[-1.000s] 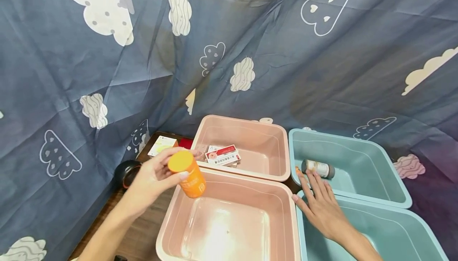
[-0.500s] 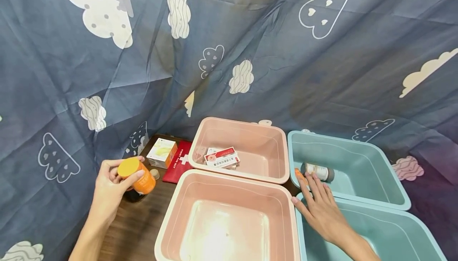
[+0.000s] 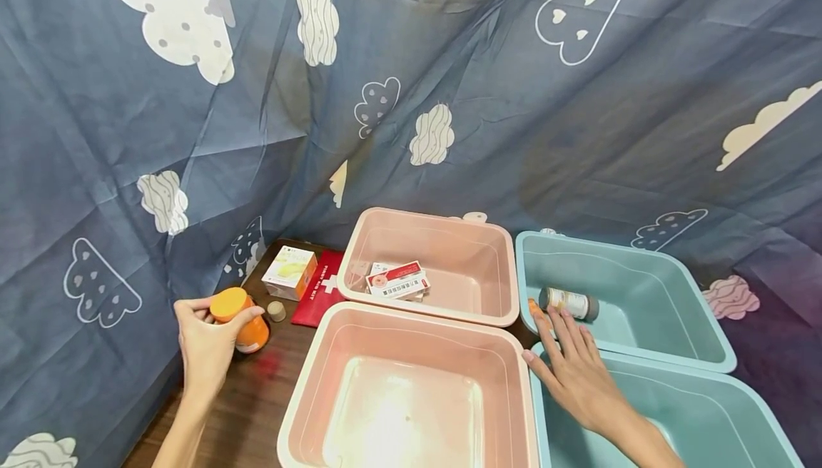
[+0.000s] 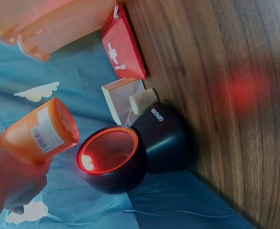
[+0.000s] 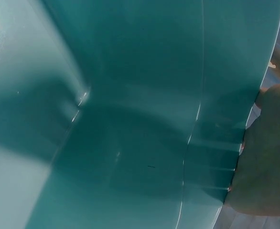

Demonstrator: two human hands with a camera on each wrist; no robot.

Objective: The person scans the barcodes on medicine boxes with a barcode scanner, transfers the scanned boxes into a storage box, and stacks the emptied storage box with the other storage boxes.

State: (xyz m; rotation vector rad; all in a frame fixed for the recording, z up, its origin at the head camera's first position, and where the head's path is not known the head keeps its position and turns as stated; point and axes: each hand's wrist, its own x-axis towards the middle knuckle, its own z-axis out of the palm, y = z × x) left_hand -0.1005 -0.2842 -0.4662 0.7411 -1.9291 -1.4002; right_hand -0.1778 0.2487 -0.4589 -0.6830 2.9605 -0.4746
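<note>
My left hand grips an orange pill bottle by its yellow-orange cap end, tilted over the left side of the table. In the left wrist view, the bottle's white barcode label is turned toward the camera, and its base points at the round red-lit window of a black desktop barcode scanner. The hand and bottle hide that scanner in the head view. My right hand rests with straight fingers across the adjoining rims of the front teal bin and the rear teal bin.
A brown bottle lies in the rear teal bin. Medicine boxes lie in the rear pink bin; the front pink bin stands before it. Beside them are a red first aid pouch, white-orange box and small beige cylinder.
The left hand has carried the orange bottle left from over the pink bins, then slightly lower at the table's left side. A red glow now shows on the table. The right hand stays put.
</note>
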